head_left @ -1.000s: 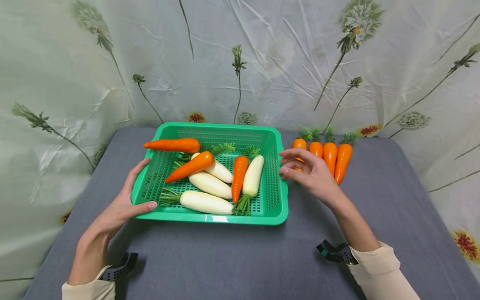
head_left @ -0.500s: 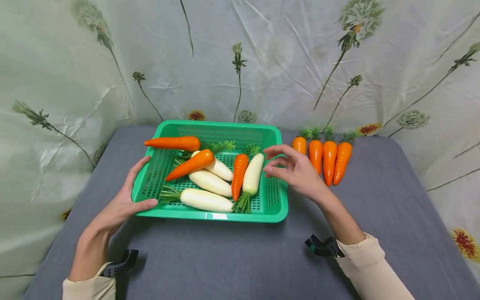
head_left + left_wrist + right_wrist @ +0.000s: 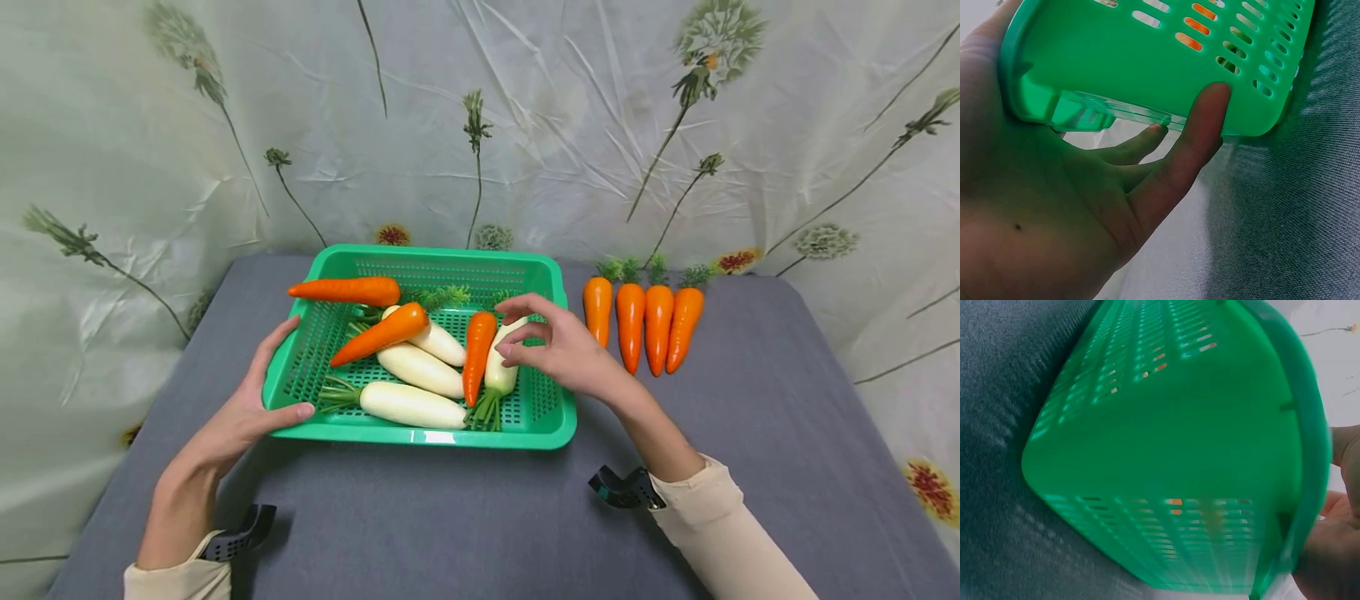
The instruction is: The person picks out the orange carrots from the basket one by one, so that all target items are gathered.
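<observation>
A green perforated basket (image 3: pixel 465 440) holds several white radishes (image 3: pixel 412 405) and three carrots. My left hand (image 3: pixel 236 412) holds its front left corner, thumb on the rim and fingers along the outer side; the left wrist view shows the basket wall (image 3: pixel 1122 56) with fingertips against it. Over the basket's right part is my right hand (image 3: pixel 558 346), thumb and fingers bent and apart, nothing between them. It partly covers the rightmost radish (image 3: pixel 497 372), beside an upright-lying carrot (image 3: pixel 478 358). In the right wrist view, the basket's wall (image 3: pixel 1166 450) hides most of that hand.
Several carrots (image 3: pixel 630 325) with green tops lie in a row on the grey cloth, right of the basket. Behind the table hangs a pale curtain (image 3: pixel 540 125) with a dandelion print.
My right hand has moved left from the basket's right rim to over the rightmost radish, uncovering the row of carrots. The left hand and the basket stay put.
</observation>
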Tool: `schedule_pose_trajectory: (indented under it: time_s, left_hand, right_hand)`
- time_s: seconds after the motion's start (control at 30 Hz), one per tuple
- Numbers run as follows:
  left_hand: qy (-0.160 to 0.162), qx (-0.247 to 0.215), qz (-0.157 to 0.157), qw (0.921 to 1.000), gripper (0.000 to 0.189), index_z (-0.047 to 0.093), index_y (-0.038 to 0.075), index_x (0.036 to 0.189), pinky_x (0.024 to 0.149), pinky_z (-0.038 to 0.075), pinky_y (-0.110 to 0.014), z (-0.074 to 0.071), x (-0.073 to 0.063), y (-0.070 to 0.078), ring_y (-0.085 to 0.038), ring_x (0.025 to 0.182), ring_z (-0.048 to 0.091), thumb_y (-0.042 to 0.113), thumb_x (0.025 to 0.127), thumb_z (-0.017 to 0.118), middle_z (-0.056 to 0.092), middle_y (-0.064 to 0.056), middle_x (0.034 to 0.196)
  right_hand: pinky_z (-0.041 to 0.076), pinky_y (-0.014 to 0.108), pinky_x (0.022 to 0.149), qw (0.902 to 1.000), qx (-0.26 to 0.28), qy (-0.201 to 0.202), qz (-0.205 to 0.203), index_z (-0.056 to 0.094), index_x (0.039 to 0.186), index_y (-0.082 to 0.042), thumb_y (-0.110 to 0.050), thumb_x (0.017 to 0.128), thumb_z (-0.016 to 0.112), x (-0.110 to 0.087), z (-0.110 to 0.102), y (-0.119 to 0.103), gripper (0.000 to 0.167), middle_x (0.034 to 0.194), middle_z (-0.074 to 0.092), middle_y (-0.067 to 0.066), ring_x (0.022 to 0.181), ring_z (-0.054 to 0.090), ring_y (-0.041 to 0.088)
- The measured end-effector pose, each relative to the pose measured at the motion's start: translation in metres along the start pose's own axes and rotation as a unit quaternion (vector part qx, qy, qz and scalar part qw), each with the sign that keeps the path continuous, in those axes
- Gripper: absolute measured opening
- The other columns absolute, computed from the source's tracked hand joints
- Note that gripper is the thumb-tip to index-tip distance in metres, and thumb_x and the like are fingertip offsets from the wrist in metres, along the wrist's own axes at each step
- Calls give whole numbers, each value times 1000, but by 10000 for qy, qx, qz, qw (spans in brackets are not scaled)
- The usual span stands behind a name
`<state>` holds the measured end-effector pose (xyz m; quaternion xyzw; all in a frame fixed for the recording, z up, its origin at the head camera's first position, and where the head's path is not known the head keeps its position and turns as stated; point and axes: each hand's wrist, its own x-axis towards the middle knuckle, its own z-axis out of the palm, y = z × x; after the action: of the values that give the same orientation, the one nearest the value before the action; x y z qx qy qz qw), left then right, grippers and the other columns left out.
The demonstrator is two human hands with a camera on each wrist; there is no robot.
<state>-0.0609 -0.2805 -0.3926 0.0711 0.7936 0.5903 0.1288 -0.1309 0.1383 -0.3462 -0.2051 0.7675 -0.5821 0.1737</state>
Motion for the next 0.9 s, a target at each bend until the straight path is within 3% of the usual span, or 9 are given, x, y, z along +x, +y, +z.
schedule_pose_trajectory:
  time_s: [0.17, 0.6, 0.9]
  left_hand:
    - [2, -52, 35, 10000, 105, 4, 44, 166, 94, 36, -13, 0, 1, 0, -9, 134, 30, 6, 93, 70, 7, -9, 167]
    - [20, 54, -37, 10000, 103, 3, 45, 165, 93, 36, -13, 0, -4, -3, -8, 134, 30, 8, 94, 68, 4, -9, 169]
    - [37, 3, -88, 10000, 103, 5, 46, 165, 94, 33, -12, 0, 0, 0, -8, 138, 25, 9, 94, 69, 3, -8, 170]
  right_hand:
    - [57, 56, 90, 9995, -186, -130, 228, 51, 146, -5, -9, 98, 71, 4, 3, -2, 52, 144, 50, 24, 111, 71, 32]
    - [62, 44, 86, 9914, -499, -852, 863, 43, 153, -4, -10, 98, 71, 15, 10, -7, 62, 147, 47, 25, 107, 74, 35]
    - [62, 42, 86, 9869, -607, -1141, 961, 40, 156, -3, -8, 99, 70, 23, 13, -8, 65, 148, 44, 28, 103, 75, 37]
